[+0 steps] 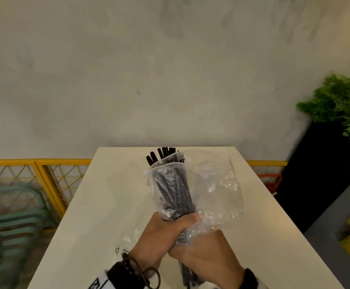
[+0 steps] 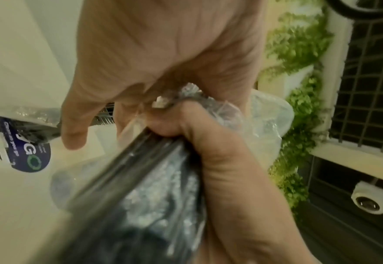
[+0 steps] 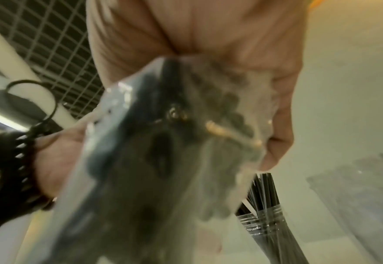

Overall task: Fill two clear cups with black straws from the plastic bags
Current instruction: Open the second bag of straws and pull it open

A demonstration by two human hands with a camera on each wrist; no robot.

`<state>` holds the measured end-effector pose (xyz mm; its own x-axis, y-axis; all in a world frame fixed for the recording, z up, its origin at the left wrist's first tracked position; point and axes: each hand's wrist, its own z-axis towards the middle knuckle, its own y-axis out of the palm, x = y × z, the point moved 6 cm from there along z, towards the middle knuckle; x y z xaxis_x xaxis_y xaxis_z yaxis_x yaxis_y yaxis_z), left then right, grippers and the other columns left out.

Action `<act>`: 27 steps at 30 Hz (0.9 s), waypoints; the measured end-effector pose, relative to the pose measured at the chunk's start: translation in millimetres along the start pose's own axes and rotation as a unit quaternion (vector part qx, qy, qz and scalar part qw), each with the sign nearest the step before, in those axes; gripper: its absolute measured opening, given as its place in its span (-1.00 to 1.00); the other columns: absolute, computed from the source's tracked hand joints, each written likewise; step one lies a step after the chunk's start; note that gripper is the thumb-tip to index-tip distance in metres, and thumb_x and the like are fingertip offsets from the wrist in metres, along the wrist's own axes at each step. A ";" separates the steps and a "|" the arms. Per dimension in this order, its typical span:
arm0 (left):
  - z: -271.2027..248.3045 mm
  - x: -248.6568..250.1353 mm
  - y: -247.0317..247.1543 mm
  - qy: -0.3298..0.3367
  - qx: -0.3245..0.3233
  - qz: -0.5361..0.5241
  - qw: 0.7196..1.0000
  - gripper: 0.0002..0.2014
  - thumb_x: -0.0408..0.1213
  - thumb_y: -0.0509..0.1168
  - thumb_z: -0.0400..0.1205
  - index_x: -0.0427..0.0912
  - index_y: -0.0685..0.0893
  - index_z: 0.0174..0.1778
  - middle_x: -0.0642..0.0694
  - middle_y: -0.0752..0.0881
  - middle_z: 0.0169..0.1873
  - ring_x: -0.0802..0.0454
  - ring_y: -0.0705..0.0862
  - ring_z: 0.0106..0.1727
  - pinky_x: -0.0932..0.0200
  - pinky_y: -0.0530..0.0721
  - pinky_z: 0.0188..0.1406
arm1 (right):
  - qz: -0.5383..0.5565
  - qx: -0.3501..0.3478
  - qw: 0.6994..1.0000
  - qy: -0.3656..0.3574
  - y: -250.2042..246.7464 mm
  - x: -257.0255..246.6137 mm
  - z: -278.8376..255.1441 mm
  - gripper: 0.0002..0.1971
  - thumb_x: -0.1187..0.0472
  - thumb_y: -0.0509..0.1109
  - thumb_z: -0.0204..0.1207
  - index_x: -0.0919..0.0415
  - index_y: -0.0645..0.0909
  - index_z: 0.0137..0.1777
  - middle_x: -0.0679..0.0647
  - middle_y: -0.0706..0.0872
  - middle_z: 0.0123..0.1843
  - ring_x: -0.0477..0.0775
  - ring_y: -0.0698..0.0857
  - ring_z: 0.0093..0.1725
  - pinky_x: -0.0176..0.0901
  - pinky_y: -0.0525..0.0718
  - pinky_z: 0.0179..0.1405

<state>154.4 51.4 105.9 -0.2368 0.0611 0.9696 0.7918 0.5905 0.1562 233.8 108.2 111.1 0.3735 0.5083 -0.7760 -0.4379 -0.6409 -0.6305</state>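
Both hands hold a clear plastic bag of black straws (image 1: 187,272) above the white table (image 1: 263,236). My left hand (image 1: 161,234) grips the bunched plastic at the upper end, and my right hand (image 1: 203,253) is wrapped round the bundle just below it. The bag's loose, empty plastic (image 1: 218,184) billows to the right. Right behind the hands stands a clear cup (image 1: 170,184) packed with black straws (image 1: 161,154) that stick out of its rim. The cup (image 3: 265,225) also shows in the right wrist view. Whether my left hand touches its base is hidden.
Another straw bag with a blue label (image 2: 25,150) lies on the table to the left, and flat plastic (image 3: 355,196) lies further off. A yellow railing (image 1: 45,174) runs behind the table. A black planter with a green plant (image 1: 336,113) stands at the right.
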 end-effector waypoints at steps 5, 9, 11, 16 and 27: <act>6.6 6.4 -16.2 0.029 0.011 -0.030 0.999 -0.72 -0.24 0.62 0.33 -0.28 0.90 -0.09 -0.22 0.92 -0.17 -0.15 0.88 -0.17 0.09 0.80 -0.15 | -0.167 -0.057 0.984 -0.002 5.2 -18.5 -15.5 -0.56 -0.34 0.33 0.43 -0.22 0.62 0.25 -0.17 0.70 0.20 -0.05 0.68 0.26 -0.21 0.61 0.26; 7.2 21.0 -35.0 0.094 0.037 0.016 0.995 -0.87 -0.38 0.59 0.34 -0.16 0.89 -0.22 -0.01 0.89 -0.31 0.07 0.84 -0.29 0.21 0.72 -0.19 | -0.233 -0.115 0.965 -0.040 -44.2 -33.7 -48.3 -0.54 -0.27 0.31 0.57 0.06 0.63 0.23 -0.04 0.74 0.14 -0.01 0.69 0.15 -0.21 0.61 0.15; 8.2 23.7 -43.4 0.105 0.043 0.050 0.992 -0.84 -0.43 0.59 0.39 -0.13 0.89 -0.17 0.00 0.91 -0.27 0.05 0.86 -0.24 0.20 0.75 -0.16 | -0.180 -0.043 0.981 -0.064 -83.2 -62.3 -53.2 -0.60 -0.37 0.34 0.46 -0.13 0.75 0.05 -0.22 0.83 -0.05 -0.26 0.75 -0.08 -0.54 0.57 -0.06; 4.6 20.1 -36.8 0.089 0.015 0.149 0.985 -0.77 -0.40 0.60 0.41 -0.13 0.86 -0.05 -0.05 0.92 -0.18 0.04 0.88 -0.15 0.17 0.82 -0.10 | -0.062 0.298 0.921 -0.243 -146.1 -92.0 -54.2 -0.64 -0.27 0.38 0.42 -0.15 0.71 0.13 -0.26 0.72 0.08 -0.21 0.72 0.03 -0.53 0.56 -0.02; 5.9 20.7 -39.0 0.070 0.003 0.046 0.996 -0.87 -0.50 0.59 0.42 -0.17 0.89 -0.30 -0.12 0.91 -0.31 -0.03 0.87 -0.28 0.15 0.79 -0.28 | -0.075 0.173 0.932 -0.309 -74.1 -52.7 -38.8 -0.59 -0.20 0.22 0.67 -0.03 0.77 -0.19 -0.18 0.81 -0.16 -0.17 0.75 -0.08 -0.17 0.56 0.09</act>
<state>115.3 34.3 118.8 -0.0824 0.0030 0.9966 0.8028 0.5927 0.0645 278.3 106.6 199.3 -0.0433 0.8803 -0.4724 -0.6961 -0.3658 -0.6178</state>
